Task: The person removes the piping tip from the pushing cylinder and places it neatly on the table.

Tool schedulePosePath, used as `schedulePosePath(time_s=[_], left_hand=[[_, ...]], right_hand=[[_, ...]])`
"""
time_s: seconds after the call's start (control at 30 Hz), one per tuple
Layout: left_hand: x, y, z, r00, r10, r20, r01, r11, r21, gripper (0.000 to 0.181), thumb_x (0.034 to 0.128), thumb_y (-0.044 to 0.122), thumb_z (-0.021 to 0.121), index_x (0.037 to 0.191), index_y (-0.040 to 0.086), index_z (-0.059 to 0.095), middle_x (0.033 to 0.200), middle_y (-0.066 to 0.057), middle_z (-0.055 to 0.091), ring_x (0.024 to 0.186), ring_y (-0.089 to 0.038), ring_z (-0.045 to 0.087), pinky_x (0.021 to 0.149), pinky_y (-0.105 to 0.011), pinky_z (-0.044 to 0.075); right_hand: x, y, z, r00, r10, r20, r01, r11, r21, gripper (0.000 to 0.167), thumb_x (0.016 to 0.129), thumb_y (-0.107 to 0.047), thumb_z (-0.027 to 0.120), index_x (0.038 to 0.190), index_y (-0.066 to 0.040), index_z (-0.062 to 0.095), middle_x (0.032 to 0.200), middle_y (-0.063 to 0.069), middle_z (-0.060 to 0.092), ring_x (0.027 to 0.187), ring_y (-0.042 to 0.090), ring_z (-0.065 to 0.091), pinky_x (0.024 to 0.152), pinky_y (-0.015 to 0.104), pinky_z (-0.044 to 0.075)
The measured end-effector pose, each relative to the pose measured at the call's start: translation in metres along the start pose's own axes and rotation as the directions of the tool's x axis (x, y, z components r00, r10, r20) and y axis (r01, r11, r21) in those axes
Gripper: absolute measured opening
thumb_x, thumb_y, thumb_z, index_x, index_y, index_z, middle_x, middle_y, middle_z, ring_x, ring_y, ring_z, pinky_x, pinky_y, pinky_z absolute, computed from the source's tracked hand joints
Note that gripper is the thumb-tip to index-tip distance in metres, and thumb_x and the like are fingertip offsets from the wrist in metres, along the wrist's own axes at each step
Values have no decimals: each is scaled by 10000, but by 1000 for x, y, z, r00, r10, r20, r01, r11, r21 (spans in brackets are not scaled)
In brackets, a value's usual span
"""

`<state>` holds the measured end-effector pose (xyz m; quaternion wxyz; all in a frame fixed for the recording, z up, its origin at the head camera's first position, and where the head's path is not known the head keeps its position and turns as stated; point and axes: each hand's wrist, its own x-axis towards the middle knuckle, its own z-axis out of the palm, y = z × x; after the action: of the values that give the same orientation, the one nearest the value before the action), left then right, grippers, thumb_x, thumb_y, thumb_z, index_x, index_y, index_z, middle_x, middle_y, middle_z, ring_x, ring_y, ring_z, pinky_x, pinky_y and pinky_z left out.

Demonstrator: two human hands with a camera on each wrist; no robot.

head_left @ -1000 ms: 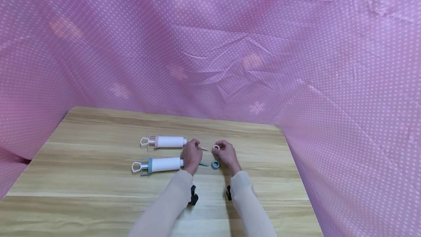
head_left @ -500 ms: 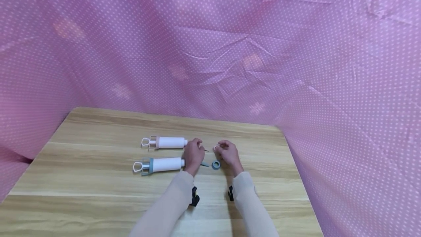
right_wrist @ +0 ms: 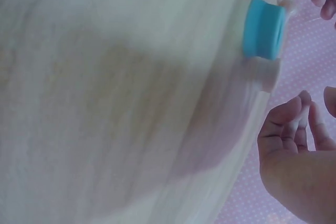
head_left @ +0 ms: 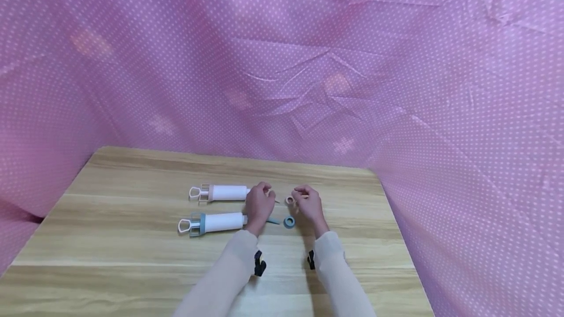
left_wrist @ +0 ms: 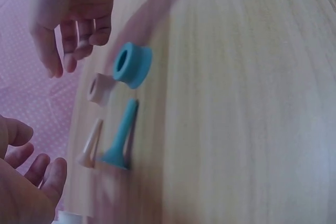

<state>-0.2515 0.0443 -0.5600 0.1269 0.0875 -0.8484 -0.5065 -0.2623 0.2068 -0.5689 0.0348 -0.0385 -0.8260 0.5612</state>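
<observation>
A pale pink ring (head_left: 289,200) and a teal ring (head_left: 289,222) sit on the wooden table. My right hand (head_left: 309,205) is just right of the pink ring, apart from it, fingers loosely bent and holding nothing. Over the necks of two white syringe-like tubes hovers my left hand (head_left: 260,204), its fingers relaxed around nothing in the left wrist view. Beside it lie a teal tapered nozzle (left_wrist: 122,137) and a smaller pink nozzle (left_wrist: 91,145). One white tube (head_left: 229,192) has a pink collar; the nearer white tube (head_left: 223,221) has a teal one.
Both tubes have white loop handles at their left ends. The wooden table (head_left: 132,263) ends at a far edge against a pink dotted cloth (head_left: 282,62), which also hangs at both sides. Black wrist cameras sit at both cuffs.
My right hand has let go of the pink ring and drawn a little to the right. The pink ring now lies on the table. My left hand has shifted slightly away from me.
</observation>
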Motion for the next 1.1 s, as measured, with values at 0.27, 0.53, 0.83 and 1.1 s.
schedulePosePath(time_s=[0.27,0.53,0.83,1.1], left_hand=[[1,5,-12,997,77,-14,-78,995,-54,154,860,77,749,1000,11,751,918,-125,725,871,-299,671,796,-462,533],[6,12,-33,987,153,-49,-157,984,-88,127,864,85,742,963,7,758,925,-137,739,850,-305,684,814,-459,536],[6,19,-61,984,179,-15,-179,978,-109,198,911,202,722,1014,38,760,993,-109,736,931,-304,681,852,-440,539],[5,11,-86,973,220,67,-212,971,-108,243,967,241,705,1111,51,752,1098,-144,725,1031,-333,673,876,-422,572]], right_hand=[[-5,-7,1,999,-40,28,40,999,19,216,971,-156,685,1094,22,693,972,118,677,813,258,667,650,344,592],[-10,-21,3,997,-53,56,48,995,92,325,992,-185,679,1187,74,658,1076,197,698,935,352,691,817,525,587],[-15,-42,2,988,-132,86,125,988,88,343,988,-197,684,1200,70,653,1173,173,663,1046,308,648,877,504,574],[-26,-57,2,972,-208,106,208,978,10,325,995,-246,676,1196,10,683,1202,144,671,1119,284,627,958,418,539]])
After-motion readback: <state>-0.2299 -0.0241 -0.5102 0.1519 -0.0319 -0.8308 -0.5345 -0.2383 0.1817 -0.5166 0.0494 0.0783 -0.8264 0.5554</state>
